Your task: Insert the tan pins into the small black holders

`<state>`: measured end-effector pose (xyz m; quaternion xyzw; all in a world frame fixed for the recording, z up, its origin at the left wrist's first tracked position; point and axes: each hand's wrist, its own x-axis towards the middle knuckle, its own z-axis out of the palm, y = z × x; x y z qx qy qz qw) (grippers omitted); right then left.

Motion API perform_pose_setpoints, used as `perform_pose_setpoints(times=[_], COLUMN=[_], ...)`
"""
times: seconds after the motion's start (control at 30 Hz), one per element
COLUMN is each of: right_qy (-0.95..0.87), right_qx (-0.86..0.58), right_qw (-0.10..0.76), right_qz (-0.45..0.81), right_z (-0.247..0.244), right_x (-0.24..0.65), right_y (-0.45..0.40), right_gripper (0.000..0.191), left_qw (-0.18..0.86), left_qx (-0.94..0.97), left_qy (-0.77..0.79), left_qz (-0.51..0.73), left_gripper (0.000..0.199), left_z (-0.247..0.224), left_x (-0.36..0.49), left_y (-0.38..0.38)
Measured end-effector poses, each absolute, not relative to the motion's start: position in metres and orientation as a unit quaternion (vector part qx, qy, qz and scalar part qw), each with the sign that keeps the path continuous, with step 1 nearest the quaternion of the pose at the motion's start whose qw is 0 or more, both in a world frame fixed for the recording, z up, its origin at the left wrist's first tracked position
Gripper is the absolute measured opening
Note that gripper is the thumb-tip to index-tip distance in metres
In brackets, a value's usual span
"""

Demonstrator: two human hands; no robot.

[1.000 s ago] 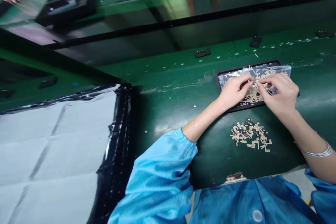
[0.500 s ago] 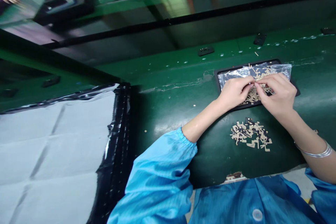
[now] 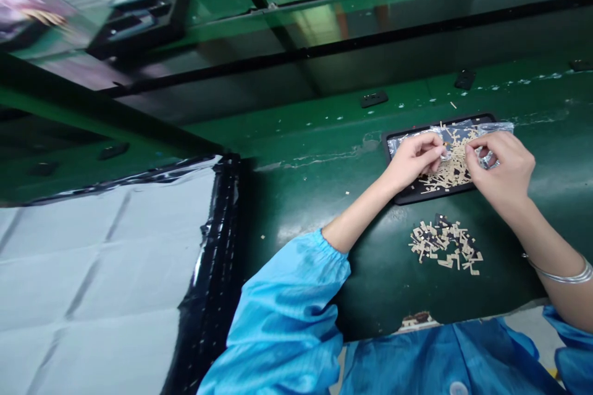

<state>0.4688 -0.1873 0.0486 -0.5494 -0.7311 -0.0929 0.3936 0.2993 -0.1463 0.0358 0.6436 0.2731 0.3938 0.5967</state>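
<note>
My left hand (image 3: 416, 159) is over the left part of a black tray (image 3: 419, 199), thumb and index finger pinched on something I cannot make out. Over the tray's right side, my right hand (image 3: 503, 166) has its thumb and index finger together, and what is between them is too small to name. The hands are a short way apart. In the tray, many small beige pieces (image 3: 448, 174) lie on clear plastic bags (image 3: 496, 128). Nearer my body, a loose pile of small beige and black parts (image 3: 445, 244) lies on the green table (image 3: 315, 197).
On the left lies a white-lined box with black wrapping (image 3: 210, 241). Small black parts (image 3: 374, 99) rest along the table's back. Behind a green frame are a black bin (image 3: 139, 21) and another person's hand (image 3: 45, 15).
My hands have moved apart; before, their fingertips met over the tray. The whole view has shifted slightly, with the table and tray now lower and further right.
</note>
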Motion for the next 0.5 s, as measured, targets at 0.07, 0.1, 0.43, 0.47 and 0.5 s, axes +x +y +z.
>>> perform_pose_setpoints(times=[0.07, 0.1, 0.43, 0.47, 0.5], right_qy=[-0.729, -0.732, -0.766, -0.769, -0.774], right_qx=[-0.563, -0.564, -0.477, -0.461, -0.446], right_qw=[0.38, 0.374, 0.424, 0.435, 0.442], right_qz=[-0.083, -0.078, -0.08, -0.08, -0.078], right_z=[0.047, 0.046, 0.049, 0.05, 0.051], right_x=[0.472, 0.473, 0.464, 0.463, 0.461], right_y=[-0.185, -0.184, -0.191, -0.192, -0.194], right_gripper=[0.015, 0.016, 0.01, 0.009, 0.009], left_qw=[0.669, 0.695, 0.826, 0.836, 0.844], left_qx=[0.586, 0.565, 0.474, 0.47, 0.468], left_qy=[0.25, 0.242, 0.127, 0.118, 0.11], left_qz=[0.382, 0.375, 0.276, 0.258, 0.239], left_gripper=[0.026, 0.027, 0.027, 0.026, 0.026], left_z=[0.035, 0.034, 0.041, 0.041, 0.041], left_x=[0.297, 0.297, 0.288, 0.288, 0.287], left_y=[-0.143, -0.142, -0.138, -0.137, -0.137])
